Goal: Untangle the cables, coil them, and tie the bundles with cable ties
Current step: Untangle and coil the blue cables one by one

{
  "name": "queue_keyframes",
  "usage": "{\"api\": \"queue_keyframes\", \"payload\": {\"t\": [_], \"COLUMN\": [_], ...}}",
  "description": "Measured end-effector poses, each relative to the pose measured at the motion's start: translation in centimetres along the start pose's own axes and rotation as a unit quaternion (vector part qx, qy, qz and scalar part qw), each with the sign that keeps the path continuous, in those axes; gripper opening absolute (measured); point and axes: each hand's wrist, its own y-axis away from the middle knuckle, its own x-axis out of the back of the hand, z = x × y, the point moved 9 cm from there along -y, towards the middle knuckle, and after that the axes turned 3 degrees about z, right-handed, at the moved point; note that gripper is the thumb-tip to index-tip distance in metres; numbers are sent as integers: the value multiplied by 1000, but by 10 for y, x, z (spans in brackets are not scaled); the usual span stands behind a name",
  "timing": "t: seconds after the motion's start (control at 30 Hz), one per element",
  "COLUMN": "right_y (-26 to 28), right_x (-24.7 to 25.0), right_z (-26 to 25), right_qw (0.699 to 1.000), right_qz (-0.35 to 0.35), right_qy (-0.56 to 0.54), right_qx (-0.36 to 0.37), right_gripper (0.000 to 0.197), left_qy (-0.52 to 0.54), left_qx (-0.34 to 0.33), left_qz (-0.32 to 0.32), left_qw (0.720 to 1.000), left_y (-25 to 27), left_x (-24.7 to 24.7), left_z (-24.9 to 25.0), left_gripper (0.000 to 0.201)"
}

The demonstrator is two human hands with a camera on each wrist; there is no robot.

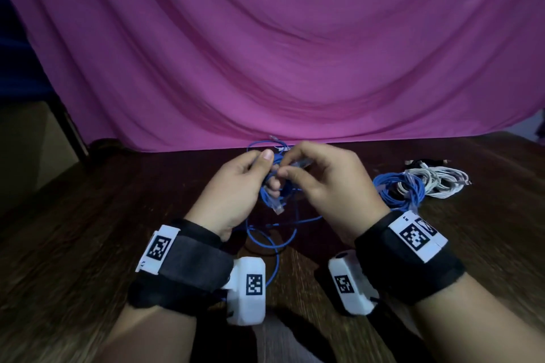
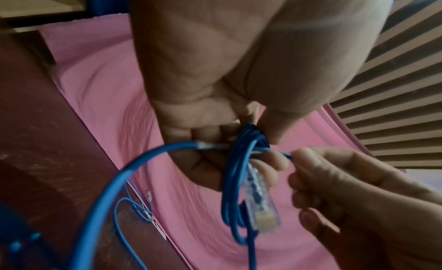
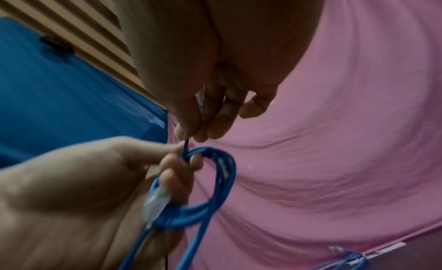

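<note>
Head view: looking forward and down from above the person's forearms, taking in both hands at frame centre, the wooden table (image 1: 88, 230) across the lower half and the pink cloth (image 1: 265, 38) filling the upper half.
Left wrist view: looking along the left hand (image 2: 215, 85) from very close, the palm filling the upper centre, the table lying at the left edge.
Right wrist view: looking along the right hand (image 3: 215, 75), equally close (both pictures blurred).
Shared: all three are showing the held blue cable (image 1: 272, 186) and the pink cloth; each wrist view is catching the other hand in a lower corner.
</note>
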Motion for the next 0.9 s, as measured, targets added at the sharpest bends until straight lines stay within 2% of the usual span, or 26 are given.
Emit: {"api": "queue_keyframes", "payload": {"t": [0.07,0.17,0.23,0.3,0.37,0.47,0.57,0.67,0.73,0.8,0.9], "right_y": [-7,-10,-7,-6,-7,-8,-2,0,0,3,8], "right_x": [21,81,103,100,86,62,36,29,26,20,13], "right_z": [-1,21,44,64,77,89,87,75,71,71,68], "right_qw": [998,968,950,955,966,978,983,985,981,960,922], "right_qz": [63,249,298,269,206,97,5,9,26,47,68], "right_qy": [-11,-34,-49,-28,25,52,36,49,-36,-145,-248], "right_qx": [9,-29,-75,-122,-152,-175,-182,-165,-187,-234,-289], "right_gripper": [8,11,9,11,13,5,6,7,10,19,14], "left_qy": [17,14,10,18,38,77,102,107,108,108,127], "left_qx": [28,71,80,79,81,92,108,116,118,117,113], "left_qz": [-30,-56,-65,-54,-29,-9,-14,-16,-18,-28,-59], "left_qw": [999,996,995,995,996,993,989,987,987,987,984], "left_y": [2,4,5,4,3,2,3,4,5,5,9], "left_x": [-1,1,1,1,6,11,10,8,6,2,-10], "left_z": [-5,-13,-15,-16,-17,-18,-19,-19,-20,-19,-16], "left_gripper": [39,37,38,37,36,33,32,32,33,33,33]}}
